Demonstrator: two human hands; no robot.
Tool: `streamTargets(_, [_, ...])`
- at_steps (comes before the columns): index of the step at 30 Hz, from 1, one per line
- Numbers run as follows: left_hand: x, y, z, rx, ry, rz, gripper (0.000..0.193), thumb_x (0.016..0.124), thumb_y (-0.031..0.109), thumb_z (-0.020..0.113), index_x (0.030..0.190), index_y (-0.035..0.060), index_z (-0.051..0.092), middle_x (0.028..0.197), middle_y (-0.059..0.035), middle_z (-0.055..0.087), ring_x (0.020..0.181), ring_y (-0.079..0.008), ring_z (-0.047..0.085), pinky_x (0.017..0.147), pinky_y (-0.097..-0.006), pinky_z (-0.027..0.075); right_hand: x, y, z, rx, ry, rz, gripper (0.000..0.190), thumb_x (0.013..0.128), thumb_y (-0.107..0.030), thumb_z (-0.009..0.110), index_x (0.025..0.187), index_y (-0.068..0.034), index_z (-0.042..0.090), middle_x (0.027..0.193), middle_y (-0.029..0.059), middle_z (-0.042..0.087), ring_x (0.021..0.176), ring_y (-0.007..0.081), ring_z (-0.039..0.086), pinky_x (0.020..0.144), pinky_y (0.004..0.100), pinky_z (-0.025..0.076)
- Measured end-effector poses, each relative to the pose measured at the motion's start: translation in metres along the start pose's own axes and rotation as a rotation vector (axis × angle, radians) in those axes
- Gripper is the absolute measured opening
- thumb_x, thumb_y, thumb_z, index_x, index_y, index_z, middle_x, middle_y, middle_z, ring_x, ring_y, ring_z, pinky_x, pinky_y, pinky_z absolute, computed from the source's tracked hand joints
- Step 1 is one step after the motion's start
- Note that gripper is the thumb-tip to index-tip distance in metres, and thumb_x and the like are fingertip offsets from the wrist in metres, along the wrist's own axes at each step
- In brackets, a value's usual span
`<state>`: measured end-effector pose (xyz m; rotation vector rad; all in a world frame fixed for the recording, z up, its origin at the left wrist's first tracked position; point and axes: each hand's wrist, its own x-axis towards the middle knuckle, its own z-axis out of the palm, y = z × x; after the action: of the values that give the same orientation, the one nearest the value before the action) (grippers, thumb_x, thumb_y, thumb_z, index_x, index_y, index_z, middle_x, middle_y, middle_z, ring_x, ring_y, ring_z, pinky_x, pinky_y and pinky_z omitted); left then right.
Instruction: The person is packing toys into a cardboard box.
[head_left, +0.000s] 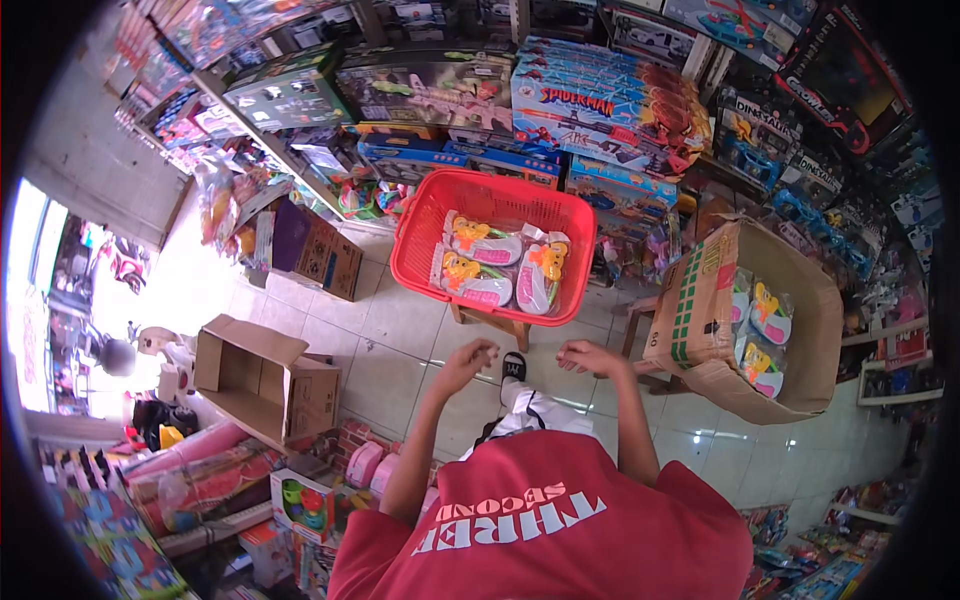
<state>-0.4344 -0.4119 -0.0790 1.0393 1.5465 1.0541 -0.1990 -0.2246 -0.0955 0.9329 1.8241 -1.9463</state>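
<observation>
My left hand and my right hand are in mid-air in front of my body, fingers loosely curled with nothing in them. Just beyond them a red plastic basket rests on a wooden stool. Inside lie three bagged toys, each with a yellow animal head and a white-and-pink body: an upper left toy, a lower left toy and a right toy. To my right, an open cardboard carton holds several more such toys.
The carton stands on another wooden stool. An open cardboard box is at left, with a smaller carton beyond it. Shelves of boxed toys line the far side. Toy packages crowd behind me at left. Tiled floor runs between.
</observation>
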Motion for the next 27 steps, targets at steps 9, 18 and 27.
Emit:
streamTargets(9, [0.142,0.052,-0.047,0.009,-0.002,0.156,0.026,0.089,0.021,0.046,0.104,-0.0004,0.051,0.088,-0.0087,0.060,0.077,-0.0152,0.057,0.067,-0.0259,0.045,0.035,-0.119,-0.040,-0.081,0.168,-0.332,0.035,0.087,-0.035,0.048,0.100,-0.003,0.051,0.092,0.0053,0.057,0.079,0.0137,0.056,0.070,0.0282,0.045])
streamTargets(18, [0.232,-0.042,-0.059,0.590,-0.278,0.102,0.032,0.085,0.027,0.046,0.103,0.0014,0.052,0.099,-0.0186,0.058,0.092,-0.0343,0.056,0.078,-0.0401,0.044,0.178,-0.077,-0.038,-0.692,0.235,0.264,0.067,0.070,-0.050,0.058,0.115,-0.001,0.048,0.117,0.0174,0.051,0.104,0.0308,0.052,0.086,0.0368,0.043])
streamTargets(27, [0.257,-0.068,-0.032,1.029,-0.532,-0.102,0.046,0.077,0.036,0.052,0.108,0.0028,0.050,0.108,-0.0217,0.053,0.100,-0.0398,0.051,0.082,-0.0479,0.043,0.189,-0.059,-0.035,-0.167,0.299,0.387,0.059,0.069,-0.041,0.064,0.106,0.003,0.049,0.093,0.0198,0.058,0.068,0.0257,0.062,0.050,0.0343,0.050])
